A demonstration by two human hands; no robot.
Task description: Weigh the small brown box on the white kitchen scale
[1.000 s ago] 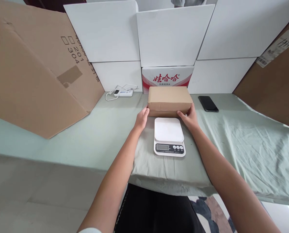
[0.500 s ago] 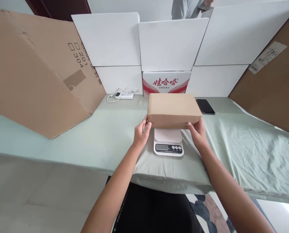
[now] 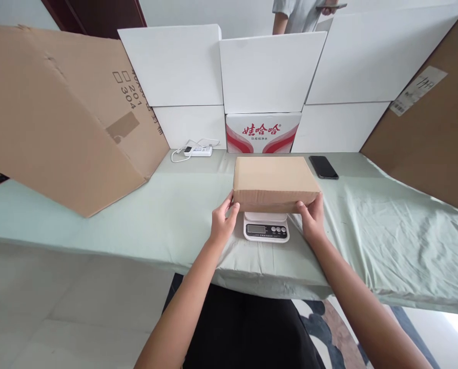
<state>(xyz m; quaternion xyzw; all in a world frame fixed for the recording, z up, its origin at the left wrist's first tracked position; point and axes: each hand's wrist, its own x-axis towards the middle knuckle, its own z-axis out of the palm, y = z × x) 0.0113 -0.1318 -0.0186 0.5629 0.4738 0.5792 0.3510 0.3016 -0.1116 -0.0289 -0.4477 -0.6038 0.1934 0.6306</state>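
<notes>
Two bare hands work here: the left hand (image 3: 223, 222) grips the near left corner of one closed brown cardboard box (image 3: 274, 182), thumb up on its front face and fingers curled beneath, while the right hand (image 3: 311, 221) clasps the near right corner the same way. The box sits level over one white digital kitchen scale (image 3: 266, 229), covering its platform so that only the display strip and buttons show (whether the box rests its full weight there I cannot tell). All this stands on one table draped in a pale green cloth (image 3: 386, 225). Farther back lie one black phone (image 3: 323, 166), flat, just right of the box, and one white power strip with its cord (image 3: 196, 150) to the left. Behind those stands one white carton with red lettering (image 3: 263, 132), walled in by several white foam boards (image 3: 269, 72) and two large brown cardboard sheets (image 3: 60, 118). Half a second ago the box was held higher and farther back, leaving more of the platform visible; now it has come nearer and lower.
</notes>
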